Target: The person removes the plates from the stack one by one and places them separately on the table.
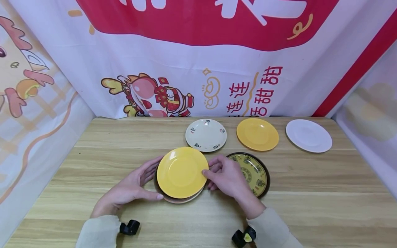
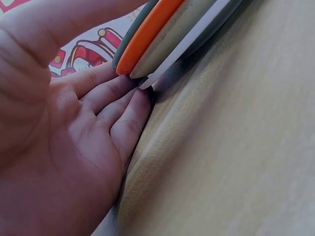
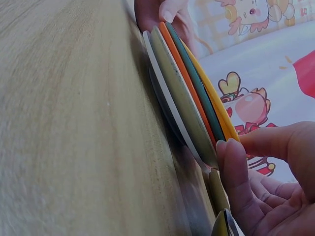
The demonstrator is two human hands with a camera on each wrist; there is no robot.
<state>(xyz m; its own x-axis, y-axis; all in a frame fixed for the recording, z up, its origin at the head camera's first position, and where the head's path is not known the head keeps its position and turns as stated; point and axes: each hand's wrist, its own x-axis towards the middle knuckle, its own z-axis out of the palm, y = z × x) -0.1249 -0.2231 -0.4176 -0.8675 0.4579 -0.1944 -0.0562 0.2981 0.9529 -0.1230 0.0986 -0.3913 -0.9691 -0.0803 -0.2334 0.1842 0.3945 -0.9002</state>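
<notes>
A yellow plate (image 1: 183, 172) tops a stack of several plates at the middle of the table. Edge-on in the left wrist view, a green plate (image 2: 129, 42), an orange plate (image 2: 147, 37), a beige plate (image 2: 167, 42) and a white plate (image 2: 193, 37) show. My right hand (image 1: 227, 177) pinches the yellow plate's right edge, thumb on its upper face. Around the stack's left side, my left hand (image 1: 128, 189) keeps its fingers extended, fingertips at the plate edges and thumb near the front rim.
A dark-rimmed patterned plate (image 1: 260, 174) lies right of the stack, partly behind my right hand. Along the back stand a cream plate with small motifs (image 1: 206, 135), another yellow plate (image 1: 257, 134) and a white plate (image 1: 308, 135). Printed cloth (image 1: 198, 79) hangs behind the wooden table (image 1: 335, 193).
</notes>
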